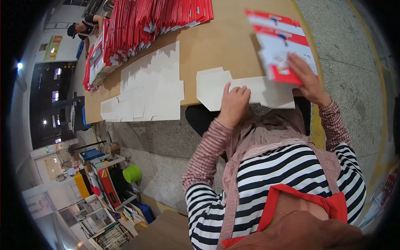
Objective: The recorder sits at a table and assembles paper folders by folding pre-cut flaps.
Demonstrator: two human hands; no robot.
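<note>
Head view, largest first. One brown board worktop [216, 41], smooth and matte. One long fanned stack of red-and-white printed cartons [154, 18] along its far edge, too many to count. One spread of flat white die-cut blanks [150, 83] at its left near edge. One white flat blank [254, 91] at the near edge, pressed under the left hand [234, 104], fingers curled. Two or three red-and-white folded cartons [283, 46] at the right edge; right hand [306, 79] lies flat on them, fingers together.
</note>
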